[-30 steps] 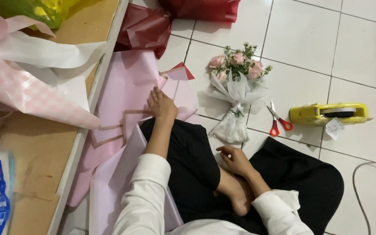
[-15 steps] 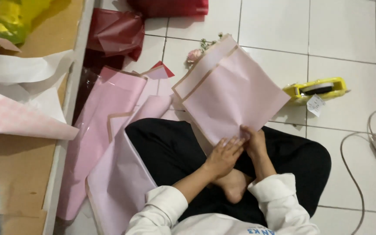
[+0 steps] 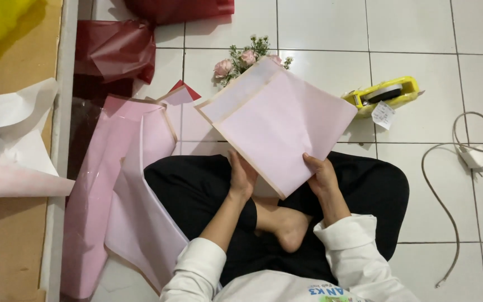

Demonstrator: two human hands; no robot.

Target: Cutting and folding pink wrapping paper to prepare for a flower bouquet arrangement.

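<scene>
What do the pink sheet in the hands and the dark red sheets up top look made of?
Pink sheet: apparently matte wrapping paper, as it holds flat with no glare. Dark red sheets: probably glossy film or coated paper, as they are crumpled with shiny creases.

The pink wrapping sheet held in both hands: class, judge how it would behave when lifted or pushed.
The pink wrapping sheet probably is fairly stiff: held only at its near edge by the left hand and right hand, it stands out flat without drooping. It looks thin, so likely light. A crease line shows, so it may crease easily.
</scene>
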